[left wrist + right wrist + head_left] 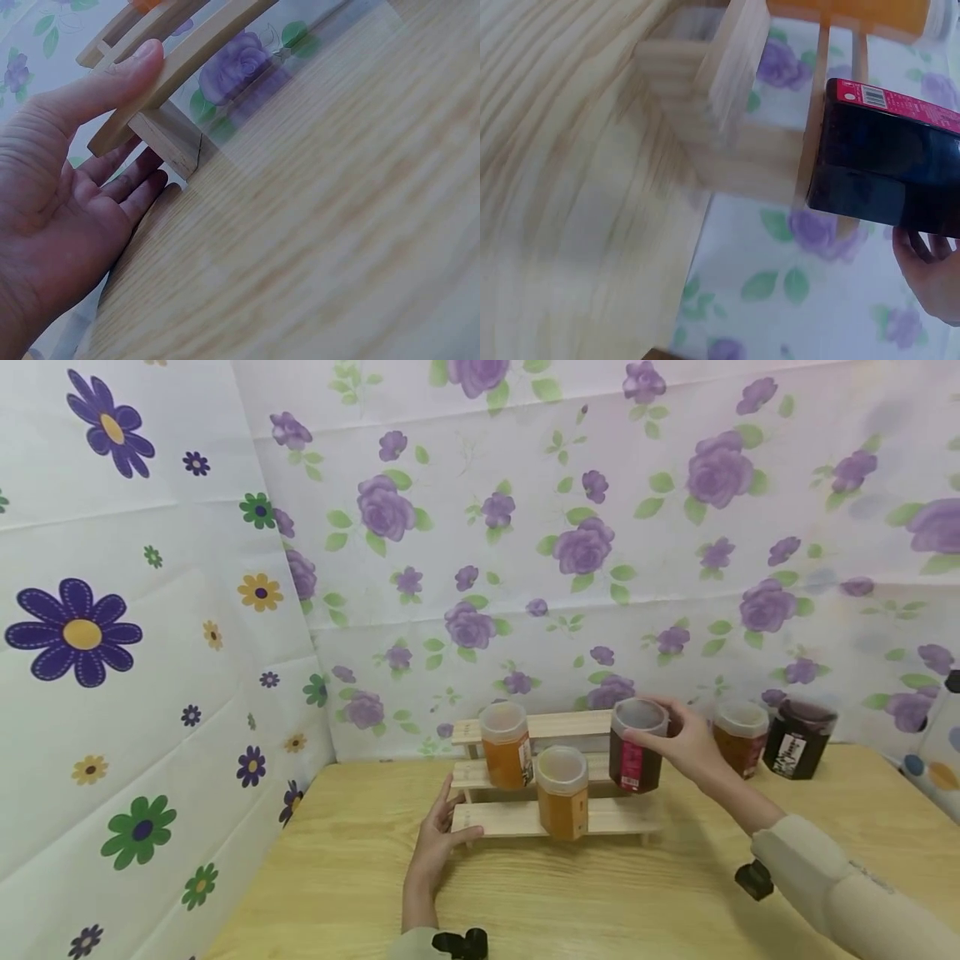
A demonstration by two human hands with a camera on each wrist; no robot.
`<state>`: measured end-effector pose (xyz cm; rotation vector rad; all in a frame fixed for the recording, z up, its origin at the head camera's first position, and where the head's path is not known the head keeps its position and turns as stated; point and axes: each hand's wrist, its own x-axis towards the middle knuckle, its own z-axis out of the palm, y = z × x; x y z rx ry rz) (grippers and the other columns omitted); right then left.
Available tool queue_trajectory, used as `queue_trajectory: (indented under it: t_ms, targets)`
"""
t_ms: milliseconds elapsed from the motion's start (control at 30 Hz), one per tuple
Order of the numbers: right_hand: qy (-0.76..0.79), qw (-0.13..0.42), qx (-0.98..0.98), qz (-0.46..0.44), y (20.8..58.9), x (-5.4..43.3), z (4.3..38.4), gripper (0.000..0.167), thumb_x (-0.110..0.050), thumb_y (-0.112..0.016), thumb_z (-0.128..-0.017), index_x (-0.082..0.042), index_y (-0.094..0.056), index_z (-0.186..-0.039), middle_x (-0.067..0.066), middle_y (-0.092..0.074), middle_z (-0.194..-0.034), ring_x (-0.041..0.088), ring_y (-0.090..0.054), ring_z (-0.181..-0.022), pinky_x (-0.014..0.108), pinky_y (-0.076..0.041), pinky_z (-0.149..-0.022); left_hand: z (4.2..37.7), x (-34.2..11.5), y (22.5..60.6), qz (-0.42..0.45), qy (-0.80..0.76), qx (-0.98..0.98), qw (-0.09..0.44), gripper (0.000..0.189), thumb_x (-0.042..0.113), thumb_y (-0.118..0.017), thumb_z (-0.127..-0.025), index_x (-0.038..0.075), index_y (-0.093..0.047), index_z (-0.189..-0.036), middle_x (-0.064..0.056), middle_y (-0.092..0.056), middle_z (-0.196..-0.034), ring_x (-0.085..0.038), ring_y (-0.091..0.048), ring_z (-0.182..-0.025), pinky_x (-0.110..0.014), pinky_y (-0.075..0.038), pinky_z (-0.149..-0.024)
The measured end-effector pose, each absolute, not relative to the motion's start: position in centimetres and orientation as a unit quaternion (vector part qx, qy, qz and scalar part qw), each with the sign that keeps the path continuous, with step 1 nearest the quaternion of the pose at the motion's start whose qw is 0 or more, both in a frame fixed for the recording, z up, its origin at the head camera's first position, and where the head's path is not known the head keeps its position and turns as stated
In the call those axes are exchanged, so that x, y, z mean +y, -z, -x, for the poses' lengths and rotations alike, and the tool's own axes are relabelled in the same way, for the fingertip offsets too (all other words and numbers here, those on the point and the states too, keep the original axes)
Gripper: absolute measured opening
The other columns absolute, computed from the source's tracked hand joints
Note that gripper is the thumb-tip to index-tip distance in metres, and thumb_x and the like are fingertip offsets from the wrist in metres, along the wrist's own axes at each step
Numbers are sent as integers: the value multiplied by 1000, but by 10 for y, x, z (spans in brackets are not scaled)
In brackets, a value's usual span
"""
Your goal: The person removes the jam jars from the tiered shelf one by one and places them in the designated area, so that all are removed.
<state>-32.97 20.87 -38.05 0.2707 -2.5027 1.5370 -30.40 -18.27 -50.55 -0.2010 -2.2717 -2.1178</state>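
A three-step wooden rack [498, 818] stands on the table. My left hand [435, 843] holds its left end; in the left wrist view the thumb [139, 71] lies on the lowest board and the other fingers reach behind it. My right hand [686, 745] grips a dark jar with a pink label [630, 764] at the rack's right end. The right wrist view shows this dark jar [889, 165] tilted, its base at the middle step. An orange jar [504, 752] sits on the middle step at left, and a yellow-orange jar [562, 802] on the lowest step.
Right of the rack, an amber jar [738, 743] and a dark jar with a white label [798, 747] stand on the wooden table [585, 902]. Behind the table hangs a flowered cloth [525, 568]; another cloth [172, 693] hangs at the left.
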Motion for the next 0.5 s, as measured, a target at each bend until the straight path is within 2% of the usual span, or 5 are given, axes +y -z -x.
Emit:
queue_trajectory:
  t_ms: [100, 233, 333, 400, 500]
  targets:
    - [-505, 128, -850, -71, 385, 224, 326, 74, -40, -73, -87, -9, -43, -147, 22, -53, -131, -7, -53, -88, 14, -52, -69, 302, -184, 506, 61, 677, -733, 16, 101, 10, -80, -80, 29, -18, -157, -21, -36, -155, -45, -21, -148, -60, -14, -123]
    - [-500, 155, -852, -24, 391, 248, 318, 74, -43, -71, -87, -9, -44, -146, 19, -49, -136, -9, -48, -81, 16, -49, -60, 301, -185, 507, 59, 678, -733, 12, 102, 10, -80, -79, 30, -18, -157, -22, -35, -155, -47, -25, -146, -62, -21, -120]
    - [-492, 181, -852, 11, 397, 268, 313, 73, -45, -73, -85, -11, -47, -144, 5, -55, -126, -4, -51, -72, 21, -50, -53, 302, -185, 506, 60, 681, -730, 13, 102, 10, -80, -79, 30, -18, -157, -22, -35, -155, -47, -25, -146, -62, -22, -119]
    - [-485, 193, -852, 30, 402, 281, 310, 72, -46, -73, -84, -11, -49, -143, -7, -53, -119, 0, -50, -69, 21, -49, -52, 303, -185, 505, 62, 682, -729, 14, 101, 10, -80, -79, 30, -19, -157, -21, -35, -155, -46, -23, -147, -61, -20, -121]
    - [-474, 198, -857, 53, 410, 300, 306, 75, -46, -72, -85, -9, -46, -145, 1, -56, -124, -6, -46, -72, 16, -47, -54, 304, -184, 505, 66, 681, -730, 14, 101, 11, -80, -79, 29, -19, -157, -21, -35, -155, -44, -21, -148, -59, -14, -123]
